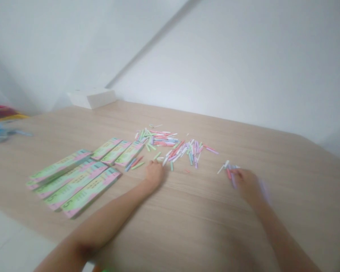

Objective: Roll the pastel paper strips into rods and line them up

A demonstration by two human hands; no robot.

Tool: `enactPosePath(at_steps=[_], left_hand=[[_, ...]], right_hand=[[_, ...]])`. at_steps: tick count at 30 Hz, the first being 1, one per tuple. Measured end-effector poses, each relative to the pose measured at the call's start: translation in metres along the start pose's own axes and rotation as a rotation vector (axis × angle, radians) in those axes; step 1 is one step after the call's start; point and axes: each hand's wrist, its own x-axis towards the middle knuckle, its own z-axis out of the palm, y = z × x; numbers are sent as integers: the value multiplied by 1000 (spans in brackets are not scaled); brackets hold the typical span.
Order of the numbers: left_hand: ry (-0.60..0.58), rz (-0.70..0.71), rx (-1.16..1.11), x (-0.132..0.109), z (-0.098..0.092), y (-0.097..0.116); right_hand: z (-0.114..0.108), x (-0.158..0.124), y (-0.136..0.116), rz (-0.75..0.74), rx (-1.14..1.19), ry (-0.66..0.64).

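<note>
A scatter of small coloured sticks (172,145), pink, green, blue and white, lies on the wooden table (204,223). My left hand (153,174) rests on the table at the near edge of that scatter, fingers curled down over one or two sticks. My right hand (248,185) lies further right, fingers closed around a small bunch of sticks (229,169) whose ends poke out towards the left. The picture is blurred, so fine finger detail is unclear.
Several long green-and-pink boxes (73,181) lie side by side at the left of the table. A white box (92,97) sits at the back by the wall. Red, yellow and blue things (1,122) lie at the far left edge.
</note>
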Motion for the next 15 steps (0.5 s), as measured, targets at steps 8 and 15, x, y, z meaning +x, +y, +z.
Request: enactPosePath(at_steps=[8, 15], left_hand=[[21, 14, -85, 6, -3, -15], [98, 343, -377, -1, -15, -9]], right_hand=[[37, -40, -141, -351, 265, -122], [65, -42, -172, -376, 359, -56]])
